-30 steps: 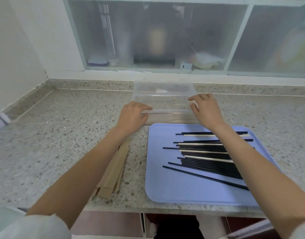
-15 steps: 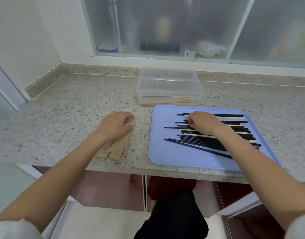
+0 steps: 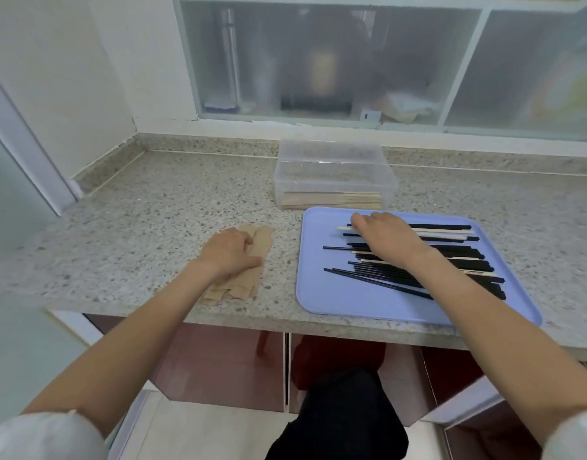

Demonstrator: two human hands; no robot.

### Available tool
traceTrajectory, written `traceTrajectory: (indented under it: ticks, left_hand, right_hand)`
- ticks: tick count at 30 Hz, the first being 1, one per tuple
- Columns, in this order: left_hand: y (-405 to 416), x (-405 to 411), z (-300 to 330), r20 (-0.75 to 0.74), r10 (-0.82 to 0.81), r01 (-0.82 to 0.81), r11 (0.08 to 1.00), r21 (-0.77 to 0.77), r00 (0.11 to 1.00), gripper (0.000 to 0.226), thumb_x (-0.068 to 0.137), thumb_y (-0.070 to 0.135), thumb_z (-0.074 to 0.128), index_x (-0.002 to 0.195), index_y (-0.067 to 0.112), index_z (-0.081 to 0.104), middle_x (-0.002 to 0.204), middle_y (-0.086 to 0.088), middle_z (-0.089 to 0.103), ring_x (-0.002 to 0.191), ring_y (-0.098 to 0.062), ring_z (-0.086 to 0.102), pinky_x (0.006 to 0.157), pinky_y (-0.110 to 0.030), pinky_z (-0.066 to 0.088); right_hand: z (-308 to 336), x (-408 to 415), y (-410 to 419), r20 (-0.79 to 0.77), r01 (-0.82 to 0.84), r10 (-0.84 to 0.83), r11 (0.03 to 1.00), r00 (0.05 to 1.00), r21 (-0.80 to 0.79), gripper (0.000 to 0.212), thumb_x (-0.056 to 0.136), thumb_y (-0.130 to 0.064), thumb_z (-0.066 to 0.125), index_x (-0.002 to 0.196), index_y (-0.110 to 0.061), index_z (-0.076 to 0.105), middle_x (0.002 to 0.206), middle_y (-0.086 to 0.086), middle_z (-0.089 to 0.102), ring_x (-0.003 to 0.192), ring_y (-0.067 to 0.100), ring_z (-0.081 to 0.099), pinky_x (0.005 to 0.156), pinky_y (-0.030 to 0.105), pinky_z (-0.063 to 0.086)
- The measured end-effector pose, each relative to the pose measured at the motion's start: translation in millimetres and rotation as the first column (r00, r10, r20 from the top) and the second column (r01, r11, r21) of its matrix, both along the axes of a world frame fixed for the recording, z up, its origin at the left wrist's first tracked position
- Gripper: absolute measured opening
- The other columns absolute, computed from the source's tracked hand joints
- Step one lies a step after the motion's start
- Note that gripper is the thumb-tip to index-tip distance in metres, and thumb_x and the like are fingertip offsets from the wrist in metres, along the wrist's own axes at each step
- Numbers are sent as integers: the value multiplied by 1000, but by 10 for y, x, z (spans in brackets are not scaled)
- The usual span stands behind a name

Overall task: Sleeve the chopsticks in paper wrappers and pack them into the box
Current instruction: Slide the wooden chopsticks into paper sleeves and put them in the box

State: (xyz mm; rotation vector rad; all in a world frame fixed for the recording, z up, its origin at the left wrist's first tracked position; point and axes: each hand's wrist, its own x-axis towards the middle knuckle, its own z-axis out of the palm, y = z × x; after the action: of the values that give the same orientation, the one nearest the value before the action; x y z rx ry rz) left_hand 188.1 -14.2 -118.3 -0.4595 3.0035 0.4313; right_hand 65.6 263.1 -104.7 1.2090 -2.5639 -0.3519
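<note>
Two hands are at work on the desk (image 3: 126, 234): my left hand (image 3: 228, 252) rests with curled fingers on the brown paper wrappers (image 3: 242, 277), and my right hand (image 3: 386, 235) lies over the chopsticks (image 3: 451, 260) on the blue tray (image 3: 338, 300), though I cannot tell whether either grip has closed on anything. Black sticks and pale wooden ones lie crossed and mixed, so I judge I could lift an unmatched pair or drag neighbours off the pile. Farther back, the clear box (image 3: 335, 180) holds a low layer of sleeved sets along its near wall.

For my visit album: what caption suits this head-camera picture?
Left hand on paper wrappers, right hand reaching among chopsticks on a blue tray.
</note>
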Motion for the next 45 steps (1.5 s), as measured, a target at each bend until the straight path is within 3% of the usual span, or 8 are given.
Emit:
traceTrajectory:
  ticks: [5, 18, 24, 28, 31, 38, 41, 45]
  left_hand:
    - [67, 28, 36, -12, 6, -6, 1000, 15, 1000, 81, 70, 61, 70, 133, 13, 49, 110, -2, 61, 103, -20, 57, 82, -28, 44]
    - [88, 96, 76, -83, 88, -53, 931, 362, 993, 65, 69, 24, 83, 127, 18, 54, 91, 5, 56, 94, -16, 53, 85, -28, 40]
    - [236, 159, 228, -279, 253, 29, 689, 724, 926, 13, 86, 23, 68, 95, 14, 70, 76, 6, 63, 75, -11, 58, 70, -22, 44]
    - [550, 75, 254, -373, 490, 127, 464, 877, 788, 16, 93, 21, 58, 89, 11, 69, 75, 3, 66, 61, -4, 61, 56, -16, 49]
    - [739, 1, 243, -365, 587, 162, 370, 915, 723, 20, 97, 21, 51, 94, 6, 64, 77, -2, 66, 60, -10, 65, 51, -21, 50]
    - [1045, -39, 286, -400, 528, 221, 371, 902, 749, 20, 103, 27, 32, 93, 17, 47, 88, -5, 71, 55, -16, 69, 52, -25, 52]
    - [1088, -61, 285, -382, 521, 218, 349, 911, 763, 19, 104, 24, 30, 111, 10, 40, 91, -5, 70, 57, -15, 69, 56, -29, 54]
    - [1111, -62, 288, -364, 520, 236, 298, 925, 773, 19, 104, 19, 30, 118, 8, 36, 98, -9, 69, 62, -18, 70, 60, -35, 57]
  right_hand:
    - [-20, 325, -91, -11, -32, 31, 977, 999, -211, 38, 75, 3, 57, 108, -13, 48, 83, 8, 51, 66, 30, 49, 48, 31, 26]
    - [-250, 794, 18, 264, 71, 47, 905, 963, -419, 26, 96, -10, 43, 118, -19, 55, 103, 3, 58, 95, 23, 54, 61, 30, 36]
    - [-182, 930, 18, 325, 133, 99, 772, 941, -621, 18, 96, -16, 48, 111, -18, 58, 101, -4, 66, 87, 20, 62, 61, 33, 44]
    - [-56, 1086, -58, 395, 208, 213, 584, 894, -785, 10, 94, -17, 54, 100, -17, 61, 86, -6, 72, 81, 15, 67, 71, 38, 53]
    - [-37, 1133, -100, 355, 183, 201, 577, 913, -796, 8, 92, -17, 56, 97, -18, 63, 80, -6, 70, 75, 15, 65, 67, 39, 52]
    - [-52, 1103, -65, 114, 21, 102, 647, 988, -762, 12, 88, -12, 56, 94, -18, 65, 75, -4, 64, 65, 20, 57, 52, 39, 50]
    - [-36, 1115, -93, 26, -41, 89, 670, 996, -742, 16, 88, -17, 49, 90, -17, 66, 71, -4, 62, 61, 20, 55, 46, 34, 46]
    - [-72, 1067, -82, -131, -79, -11, 746, 991, -661, 17, 74, 0, 67, 80, -16, 67, 63, -2, 60, 54, 21, 50, 42, 28, 40]
